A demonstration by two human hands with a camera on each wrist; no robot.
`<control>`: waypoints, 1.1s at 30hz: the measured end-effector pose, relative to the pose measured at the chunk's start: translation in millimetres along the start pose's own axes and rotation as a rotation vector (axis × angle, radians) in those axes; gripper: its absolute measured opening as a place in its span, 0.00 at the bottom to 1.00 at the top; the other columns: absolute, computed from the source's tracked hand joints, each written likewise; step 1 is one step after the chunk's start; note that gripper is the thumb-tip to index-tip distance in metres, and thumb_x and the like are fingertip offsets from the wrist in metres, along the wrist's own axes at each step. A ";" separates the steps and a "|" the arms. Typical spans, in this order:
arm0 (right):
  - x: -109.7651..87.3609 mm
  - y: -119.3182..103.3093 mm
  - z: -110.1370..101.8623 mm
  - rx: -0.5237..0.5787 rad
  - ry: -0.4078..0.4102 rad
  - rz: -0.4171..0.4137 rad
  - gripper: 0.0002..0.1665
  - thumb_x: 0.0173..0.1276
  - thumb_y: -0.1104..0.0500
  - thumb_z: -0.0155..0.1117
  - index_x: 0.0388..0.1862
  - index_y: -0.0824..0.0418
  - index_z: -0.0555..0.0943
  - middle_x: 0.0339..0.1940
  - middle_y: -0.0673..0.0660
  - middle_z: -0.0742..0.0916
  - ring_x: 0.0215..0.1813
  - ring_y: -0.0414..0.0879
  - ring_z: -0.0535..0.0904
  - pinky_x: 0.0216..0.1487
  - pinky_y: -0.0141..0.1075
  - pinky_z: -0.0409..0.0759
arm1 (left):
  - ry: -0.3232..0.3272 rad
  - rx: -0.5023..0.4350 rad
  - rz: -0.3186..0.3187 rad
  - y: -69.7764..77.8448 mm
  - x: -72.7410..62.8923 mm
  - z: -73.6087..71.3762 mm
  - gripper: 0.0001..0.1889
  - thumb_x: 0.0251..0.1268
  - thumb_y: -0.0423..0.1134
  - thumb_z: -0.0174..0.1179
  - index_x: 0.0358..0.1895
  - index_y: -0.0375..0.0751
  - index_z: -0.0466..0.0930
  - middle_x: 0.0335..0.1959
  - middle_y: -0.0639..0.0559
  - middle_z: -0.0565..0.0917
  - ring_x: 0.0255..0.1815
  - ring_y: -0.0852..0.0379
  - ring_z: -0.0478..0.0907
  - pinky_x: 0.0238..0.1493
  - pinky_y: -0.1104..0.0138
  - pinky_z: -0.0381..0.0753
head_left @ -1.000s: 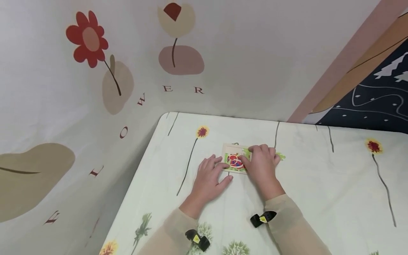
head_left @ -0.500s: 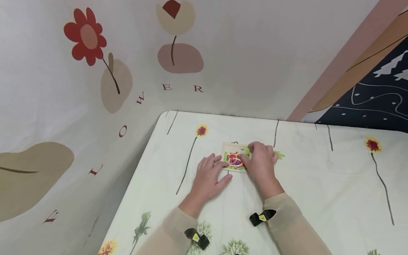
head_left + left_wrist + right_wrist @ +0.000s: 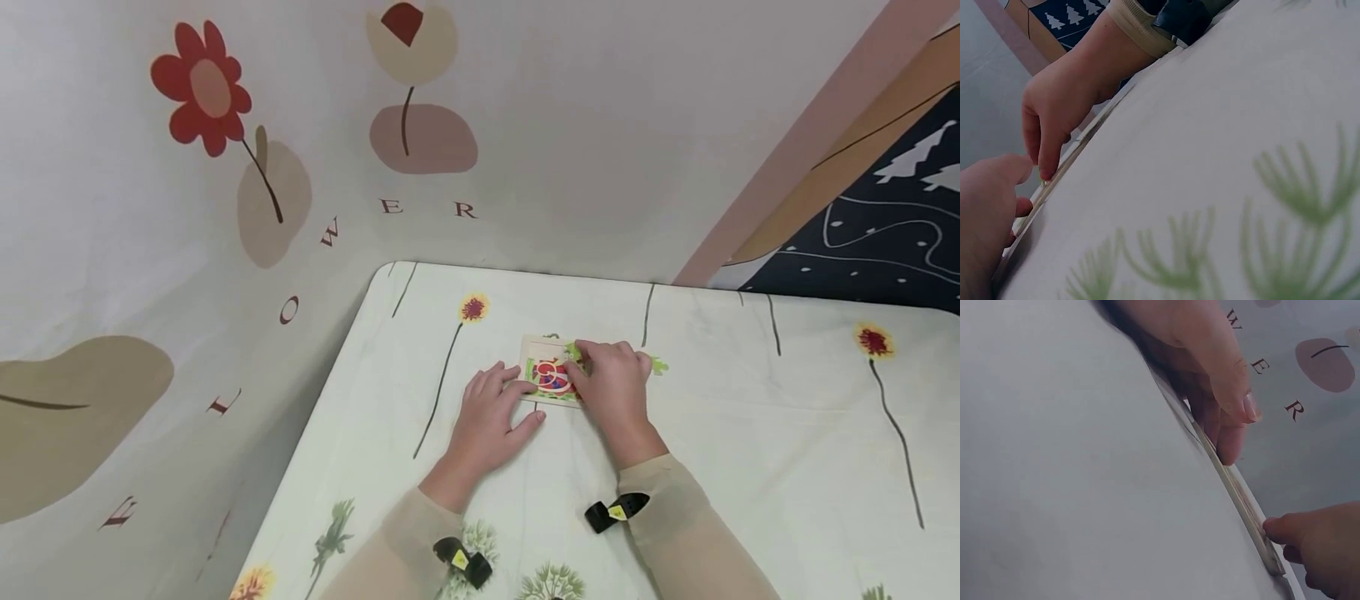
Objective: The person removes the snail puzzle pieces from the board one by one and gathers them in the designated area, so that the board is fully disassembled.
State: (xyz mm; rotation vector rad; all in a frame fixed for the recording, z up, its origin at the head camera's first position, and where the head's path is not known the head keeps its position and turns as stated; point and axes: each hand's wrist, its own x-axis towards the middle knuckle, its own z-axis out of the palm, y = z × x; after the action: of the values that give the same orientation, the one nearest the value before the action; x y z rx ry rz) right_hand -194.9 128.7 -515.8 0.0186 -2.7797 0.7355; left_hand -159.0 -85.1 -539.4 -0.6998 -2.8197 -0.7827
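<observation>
A small rectangular puzzle board with a pale wooden frame (image 3: pixel 528 346) and a red-and-green printed picture (image 3: pixel 553 377) lies flat on the white flower-printed tablecloth (image 3: pixel 750 467), between the person's two hands. Around the board as clock centre in the head view, the left hand (image 3: pixel 487 421) lies at eight o'clock, its fingers apart and relaxed, the forefinger at the frame's near-left part and the thumb spread away over the cloth. The right hand (image 3: pixel 617 392) comes in at between three and four, covering the board's right part; its thumb and forefinger bend down close together over a green patch, but whether they clamp a piece cannot be told. A yellow-edged dark-red flower print (image 3: pixel 473 307) sits at ten o'clock. Beige sleeves bear black wrist devices, the left one (image 3: pixel 462 562) at seven, the right one (image 3: pixel 617 512) at five. Farther out, a pale wall hanging (image 3: pixel 585 183) carries a red flower (image 3: pixel 210 87) at ten, and a navy panel with white trees (image 3: pixel 877 233) stands at two.
</observation>
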 end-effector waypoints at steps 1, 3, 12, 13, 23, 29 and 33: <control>-0.5 1.1 -0.3 0.001 0.009 -0.004 0.24 0.66 0.52 0.82 0.59 0.58 0.90 0.43 0.55 0.93 0.48 0.56 0.82 0.57 0.59 0.66 | 0.004 0.006 0.004 0.1 -0.1 0.4 0.22 0.74 0.58 0.64 0.61 0.50 0.84 0.73 0.42 0.76 0.80 0.40 0.63 0.81 0.43 0.57; -1.7 4.5 -0.6 0.017 0.032 -0.014 0.24 0.65 0.52 0.83 0.59 0.57 0.91 0.43 0.54 0.94 0.48 0.55 0.83 0.58 0.58 0.67 | 0.001 0.013 0.004 0.2 0.0 0.8 0.23 0.72 0.58 0.66 0.61 0.50 0.84 0.73 0.42 0.76 0.81 0.40 0.63 0.81 0.43 0.57; -3.7 13.0 2.0 0.103 0.061 -0.046 0.21 0.68 0.56 0.80 0.58 0.58 0.90 0.38 0.53 0.93 0.41 0.52 0.85 0.61 0.58 0.68 | -0.046 0.016 -0.025 -0.3 0.7 -0.4 0.25 0.71 0.60 0.67 0.63 0.52 0.83 0.75 0.44 0.74 0.83 0.42 0.60 0.83 0.46 0.53; -3.6 12.6 2.4 0.097 0.052 -0.043 0.22 0.68 0.56 0.79 0.60 0.58 0.89 0.39 0.53 0.93 0.41 0.52 0.86 0.61 0.58 0.68 | -0.045 0.016 -0.026 -0.5 0.6 -0.2 0.24 0.71 0.59 0.67 0.63 0.52 0.83 0.75 0.44 0.75 0.82 0.42 0.60 0.83 0.46 0.53; -3.8 15.2 4.6 0.035 0.013 -0.109 0.19 0.72 0.54 0.77 0.60 0.50 0.91 0.51 0.54 0.93 0.52 0.56 0.87 0.60 0.61 0.68 | -0.030 0.010 -0.012 -1.5 0.8 0.9 0.24 0.71 0.58 0.67 0.63 0.51 0.83 0.74 0.43 0.75 0.82 0.41 0.61 0.82 0.44 0.55; -4.9 14.6 2.4 0.033 0.002 -0.106 0.22 0.70 0.52 0.77 0.63 0.52 0.90 0.55 0.53 0.92 0.54 0.56 0.84 0.61 0.61 0.66 | -0.039 0.013 -0.017 -1.7 0.8 0.5 0.24 0.71 0.58 0.67 0.63 0.52 0.83 0.74 0.43 0.75 0.82 0.42 0.61 0.82 0.45 0.54; -7.9 16.2 -0.8 0.081 0.040 -0.074 0.24 0.70 0.52 0.78 0.64 0.53 0.89 0.51 0.54 0.93 0.54 0.55 0.83 0.64 0.62 0.64 | -0.035 0.015 -0.017 -1.6 0.3 -0.6 0.24 0.70 0.58 0.68 0.63 0.52 0.83 0.74 0.44 0.75 0.82 0.41 0.61 0.82 0.45 0.54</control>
State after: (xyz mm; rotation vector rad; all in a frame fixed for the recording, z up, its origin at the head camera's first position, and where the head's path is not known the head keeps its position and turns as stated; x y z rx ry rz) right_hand -188.4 142.7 -525.0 0.1207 -2.6943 0.8197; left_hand -160.0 -86.5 -539.6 -0.6947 -2.8635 -0.7588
